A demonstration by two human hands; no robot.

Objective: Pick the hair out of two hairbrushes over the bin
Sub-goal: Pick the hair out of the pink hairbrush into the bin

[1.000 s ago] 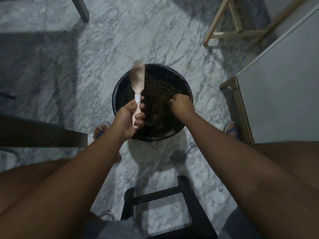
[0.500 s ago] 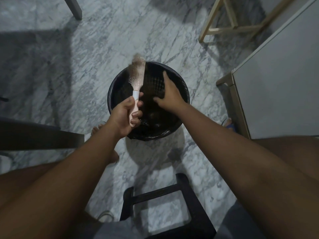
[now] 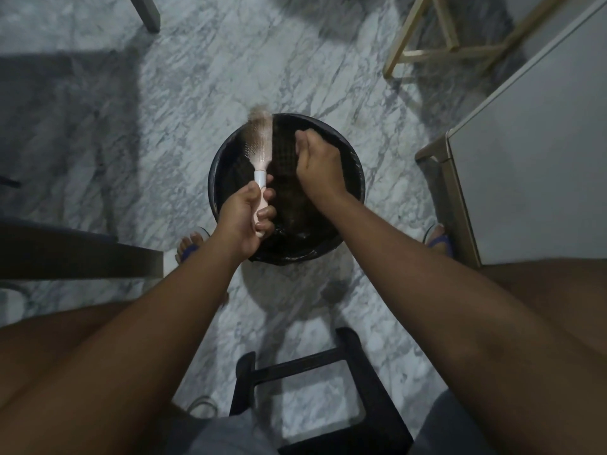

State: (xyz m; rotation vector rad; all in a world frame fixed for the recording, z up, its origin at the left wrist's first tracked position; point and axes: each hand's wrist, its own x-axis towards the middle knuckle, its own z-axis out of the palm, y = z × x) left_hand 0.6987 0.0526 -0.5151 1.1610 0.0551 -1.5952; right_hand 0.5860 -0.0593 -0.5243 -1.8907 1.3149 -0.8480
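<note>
A round black bin [image 3: 356,178] lined with a dark bag stands on the marble floor in front of me. My left hand [image 3: 244,218] grips the pale pink handle of a hairbrush [image 3: 259,142], which points away from me over the bin's left side, its bristle head matted with light fuzz. My right hand [image 3: 317,165] hovers over the middle of the bin just right of the brush head, fingers curled together. Whether it pinches any hair is too dark to tell. Only one brush shows.
A black stool frame [image 3: 315,389] sits between my knees. A white cabinet [image 3: 532,152] stands at the right, a light wooden frame [image 3: 437,50] at the back right, and a dark bench edge [image 3: 82,261] at the left. My feet flank the bin.
My right hand rose from deep in the bin toward the brush head, opened flat half a second ago, and has now curled its fingers beside the bristles. The left hand kept holding the brush.
</note>
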